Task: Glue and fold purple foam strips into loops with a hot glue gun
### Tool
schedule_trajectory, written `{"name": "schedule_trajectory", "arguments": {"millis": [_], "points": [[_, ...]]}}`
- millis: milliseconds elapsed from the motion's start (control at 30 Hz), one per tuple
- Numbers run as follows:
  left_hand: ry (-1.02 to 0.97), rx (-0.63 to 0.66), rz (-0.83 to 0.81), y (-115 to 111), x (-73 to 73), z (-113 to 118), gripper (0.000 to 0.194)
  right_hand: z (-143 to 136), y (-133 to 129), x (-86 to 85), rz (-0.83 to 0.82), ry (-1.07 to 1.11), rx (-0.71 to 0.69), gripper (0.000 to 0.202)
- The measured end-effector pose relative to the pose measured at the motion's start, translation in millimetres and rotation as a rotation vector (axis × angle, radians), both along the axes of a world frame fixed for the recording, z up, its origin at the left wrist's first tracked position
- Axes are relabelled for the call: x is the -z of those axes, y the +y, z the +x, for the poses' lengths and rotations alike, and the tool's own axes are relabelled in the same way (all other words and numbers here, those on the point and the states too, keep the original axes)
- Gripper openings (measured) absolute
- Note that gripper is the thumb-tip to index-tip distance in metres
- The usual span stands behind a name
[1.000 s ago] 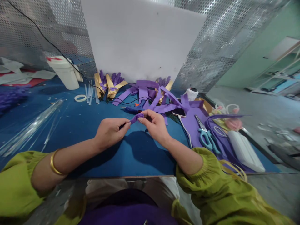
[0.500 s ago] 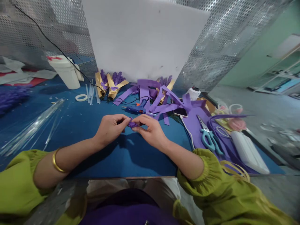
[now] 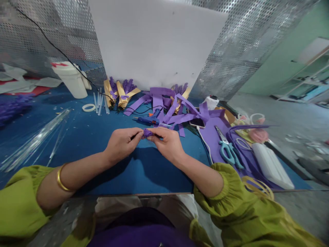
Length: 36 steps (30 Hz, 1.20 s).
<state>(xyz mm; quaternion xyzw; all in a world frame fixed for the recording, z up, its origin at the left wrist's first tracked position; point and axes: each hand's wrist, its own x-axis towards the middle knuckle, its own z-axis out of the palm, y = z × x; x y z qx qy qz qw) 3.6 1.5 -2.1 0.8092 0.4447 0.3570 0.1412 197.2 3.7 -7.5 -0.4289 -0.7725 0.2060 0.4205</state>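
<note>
Between my two hands is a small purple piece point(image 3: 147, 133), rolled or bunched up, in front of the glue gun. My left hand point(image 3: 124, 141) pinches its left end with thumb and forefinger. From the other side, the thumb and fingers of my right hand point(image 3: 166, 141) grip it too, covering part of it. Just beyond my hands lies a blue glue gun point(image 3: 149, 120) on the blue table point(image 3: 156, 175). Purple strips point(image 3: 158, 101) are heaped behind it. Teal-handled scissors point(image 3: 228, 151) rest to the right on a purple sheet point(image 3: 214, 132).
Paper-wrapped purple flower bunches point(image 3: 125, 92) stand at the back. Left are a white cup point(image 3: 73, 80), glue sticks point(image 3: 99, 103), a tape roll point(image 3: 88, 107) and clear film strips point(image 3: 43, 137). Right are a phone point(image 3: 197, 122) with a white cable and a white tissue pack point(image 3: 272, 166).
The purple piece has turned in my fingers and shows more of its ridged side. Both hands have shifted slightly; each still pinches it.
</note>
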Motion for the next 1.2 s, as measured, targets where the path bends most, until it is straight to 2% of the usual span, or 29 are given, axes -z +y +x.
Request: {"name": "schedule_trajectory", "arguments": {"millis": [267,433,600,833,1033,1100,1200], "points": [[0.163,0.04,0.158,4.3,7.1,-6.7,0.035,2.0,10.2,6.1,-0.087,0.109,-0.141,0.034],[0.113,0.032,0.152,1.1,4.5,-5.9,0.034,1.5,9.9,8.0,-0.113,0.199,-0.123,0.026],[0.173,0.042,0.17,-1.5,5.1,-3.7,0.039,1.5,8.7,7.2,-0.099,0.117,-0.122,0.027],[0.054,0.058,0.058,-1.2,2.0,-2.7,0.032,2.7,8.7,4.0,-0.069,0.07,-0.158,0.031],[0.107,0.11,0.043,0.6,-0.5,-6.4,0.036,2.0,9.4,5.4,-0.301,0.225,-0.25,0.033],[0.062,0.119,-0.002,1.1,-1.6,-5.2,0.036,1.1,8.1,3.9,-0.273,0.266,-0.219,0.025],[-0.074,0.104,-0.156,2.5,-5.6,-1.6,0.037,1.7,6.7,-1.8,-0.167,0.273,-0.123,0.017]]}}
